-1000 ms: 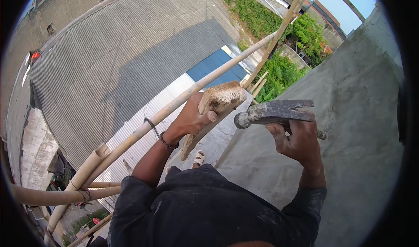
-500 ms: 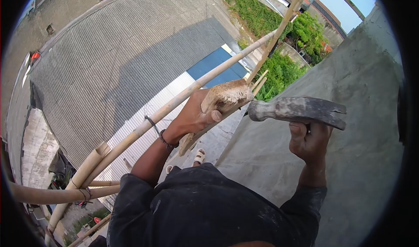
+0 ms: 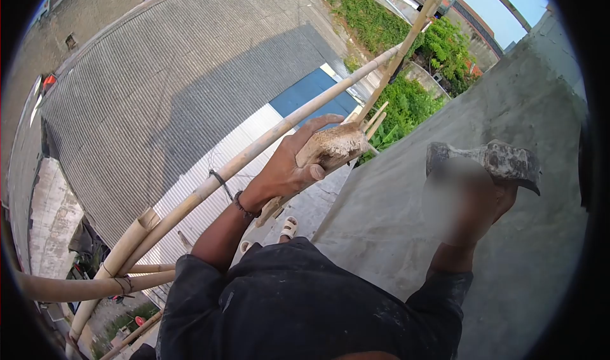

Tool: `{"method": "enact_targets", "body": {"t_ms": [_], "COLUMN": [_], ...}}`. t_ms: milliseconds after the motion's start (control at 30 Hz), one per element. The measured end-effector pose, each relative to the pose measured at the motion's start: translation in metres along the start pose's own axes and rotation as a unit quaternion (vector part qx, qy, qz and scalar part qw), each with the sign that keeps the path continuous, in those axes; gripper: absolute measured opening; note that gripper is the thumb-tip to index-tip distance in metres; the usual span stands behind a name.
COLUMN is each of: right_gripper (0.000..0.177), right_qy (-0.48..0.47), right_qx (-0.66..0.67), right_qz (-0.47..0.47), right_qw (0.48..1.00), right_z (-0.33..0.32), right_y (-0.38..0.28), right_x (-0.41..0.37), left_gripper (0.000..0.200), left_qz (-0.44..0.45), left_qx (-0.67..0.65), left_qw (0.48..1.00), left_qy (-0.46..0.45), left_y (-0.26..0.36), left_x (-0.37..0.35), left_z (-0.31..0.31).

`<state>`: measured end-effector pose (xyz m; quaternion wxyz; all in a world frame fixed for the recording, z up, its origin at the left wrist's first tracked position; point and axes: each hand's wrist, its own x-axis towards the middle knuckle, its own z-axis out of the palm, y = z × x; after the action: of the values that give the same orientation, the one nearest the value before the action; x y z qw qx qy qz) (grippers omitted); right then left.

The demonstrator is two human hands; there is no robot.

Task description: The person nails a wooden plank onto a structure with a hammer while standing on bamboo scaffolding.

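A rough wooden plank with a worn, splintered end points up toward me. My left hand is wrapped round its upper part, thumb on the near side and fingers over the far side. To the right, in front of the wall, a claw hammer with a whitish, mortar-stained head is held in my right hand. The hammer's head is apart from the plank, claw toward the right. Its handle is hidden by the hand, which is partly blurred.
A bamboo rail runs diagonally past my left arm, joined to more bamboo poles at lower left. A grey plastered wall rises at the right. Far below lies a corrugated roof. My sandalled foot stands on a narrow ledge.
The hammer has swung right, away from the end of the plank, and my right hand has turned with it. My left fingers have stretched a little along the plank's far side.
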<state>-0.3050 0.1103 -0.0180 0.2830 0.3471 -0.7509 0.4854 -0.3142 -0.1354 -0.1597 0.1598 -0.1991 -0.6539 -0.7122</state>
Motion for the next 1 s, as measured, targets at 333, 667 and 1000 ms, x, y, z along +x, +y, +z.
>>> {"method": "enact_targets", "body": {"t_ms": [333,667,1000], "right_gripper": [0.044,0.053,0.049], "right_qy": [-0.066,0.153,0.065], "right_qx": [-0.118,0.039,-0.042], "right_qz": [-0.104,0.0,-0.019], "right_qw": [0.985,0.987,0.997], "right_z": [0.006,0.016,0.066], "right_y": [0.0,-0.004,0.039], "right_x": [0.001,-0.014,-0.094], "left_gripper": [0.11,0.104,0.097], "left_qz": [-0.026,-0.015,0.025], "left_qx": [-0.003,0.015,0.083], "left_qw": [0.999,1.0,0.994], "left_qy": [-0.024,-0.012,0.062], "left_y": [0.009,-0.01,0.0], "left_x": [0.002,0.003,0.012], "left_z": [-0.011,-0.014,0.001]}}
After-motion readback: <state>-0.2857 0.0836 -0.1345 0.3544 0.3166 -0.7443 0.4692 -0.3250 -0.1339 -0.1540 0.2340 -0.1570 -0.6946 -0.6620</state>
